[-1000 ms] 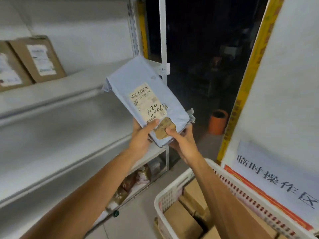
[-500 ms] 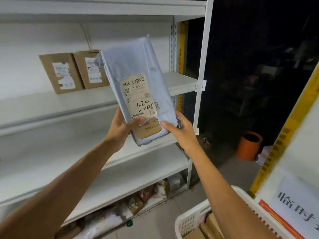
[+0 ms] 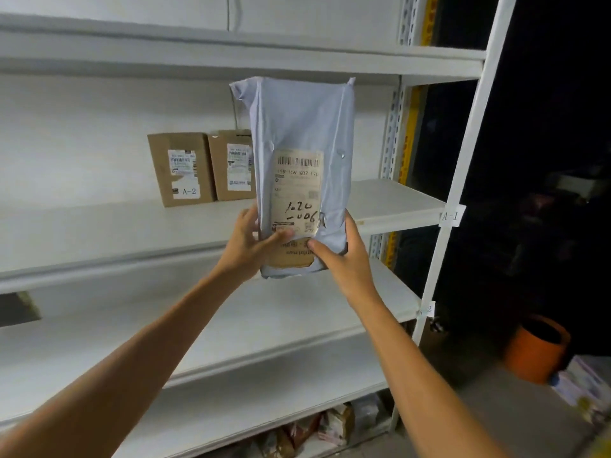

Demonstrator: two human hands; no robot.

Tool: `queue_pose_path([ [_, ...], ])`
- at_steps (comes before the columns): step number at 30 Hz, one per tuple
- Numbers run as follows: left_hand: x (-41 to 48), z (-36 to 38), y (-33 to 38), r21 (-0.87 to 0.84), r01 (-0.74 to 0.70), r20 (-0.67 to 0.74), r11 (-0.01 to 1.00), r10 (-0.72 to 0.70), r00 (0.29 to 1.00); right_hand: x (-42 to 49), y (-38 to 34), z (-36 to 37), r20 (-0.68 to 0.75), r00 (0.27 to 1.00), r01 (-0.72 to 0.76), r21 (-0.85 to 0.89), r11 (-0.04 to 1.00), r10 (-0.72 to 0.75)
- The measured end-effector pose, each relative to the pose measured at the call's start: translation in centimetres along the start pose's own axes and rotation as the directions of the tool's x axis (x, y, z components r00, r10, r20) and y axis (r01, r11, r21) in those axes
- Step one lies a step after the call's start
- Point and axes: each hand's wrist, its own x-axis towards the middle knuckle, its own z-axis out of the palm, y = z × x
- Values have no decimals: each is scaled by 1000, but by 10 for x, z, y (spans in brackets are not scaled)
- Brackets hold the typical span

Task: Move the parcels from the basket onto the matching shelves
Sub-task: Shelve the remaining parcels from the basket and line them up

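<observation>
I hold a pale blue poly-bag parcel (image 3: pixel 304 133) upright in front of the white rack, its shipping label facing me with "1020-006" handwritten on it. My left hand (image 3: pixel 246 244) grips its lower left edge, thumb across the front. My right hand (image 3: pixel 344 256) grips the lower right corner. The parcel hangs level with the shelf (image 3: pixel 396 201) tagged "A-1" (image 3: pixel 451 215). Two brown cardboard boxes (image 3: pixel 182 168) (image 3: pixel 231 163) stand on that shelf behind the parcel; the left one is marked "A-2". The basket is out of view.
Another shelf (image 3: pixel 297 309) lies below, with a small tag (image 3: pixel 428 308) on the post. Small packets (image 3: pixel 317 431) lie on the bottom level. An orange bucket (image 3: pixel 535 348) stands on the floor at right, next to a dark open area.
I have raised the parcel from above the basket up to the A-1 shelf level and turned it upright. My view has swung up and left, and the basket has dropped out of frame.
</observation>
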Motion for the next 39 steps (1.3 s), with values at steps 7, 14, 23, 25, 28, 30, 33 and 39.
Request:
queue_pose_path([
  [7, 60, -10, -34, -69, -67, 81, 995, 73, 994, 59, 19, 17, -100, 995, -6, -107, 994, -5],
  [14, 110, -7, -69, -30, -37, 102, 999, 40, 994, 116, 44, 18, -87, 996, -21, -169, 985, 6],
  [23, 202, -9, -102, 135, -60, 44, 989, 54, 998, 223, 89, 26, 32, 999, 2, -191, 982, 4],
  [25, 220, -9, -116, 159, -78, 40, 984, 73, 997, 248, 103, 32, 70, 998, 11, -199, 980, 3],
  [28, 247, -12, -134, 303, -65, -9, 951, 71, 997, 290, 116, 41, 158, 987, 42, -257, 966, 0],
  [30, 264, -13, -143, 440, -57, -52, 896, 89, 995, 314, 122, 48, 218, 976, 44, -282, 958, 19],
  [33, 278, -15, -151, 588, -66, -69, 806, 131, 989, 339, 135, 57, 267, 963, 67, -306, 950, 18],
  [39, 290, -20, -163, 924, -99, 28, 369, 193, 981, 362, 157, 73, 315, 944, 35, -390, 920, 97],
])
